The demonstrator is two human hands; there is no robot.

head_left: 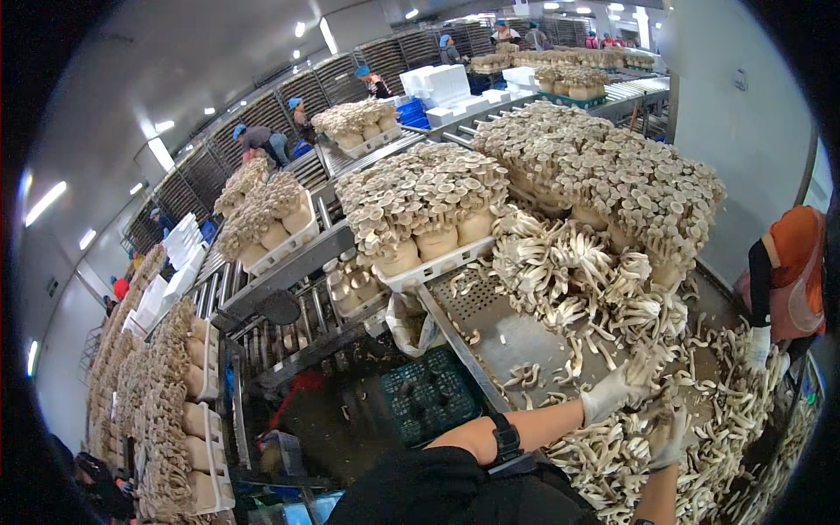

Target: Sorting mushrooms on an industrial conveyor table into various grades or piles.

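My left hand (614,394), in a pale glove, reaches over the metal worktable (516,337) with its fingers curled round a small clump of mushrooms. Just below and to the right, my right hand (669,436), also gloved, has its fingers bent in around mushrooms; part of them blends into the pile. Loose long-stemmed mushrooms (604,455) with small brown caps lie heaped around both hands. Beyond my left hand rests a stack of cut mushroom bunches (560,262), their pale stems facing me.
A large block of uncut mushrooms (612,166) stands behind the table. A white crate (442,265) of mushroom bottles sits on its left edge. At right, a co-worker's gloved hand (758,347) touches the pile. A green crate (429,398) lies low, beside roller conveyors (302,319).
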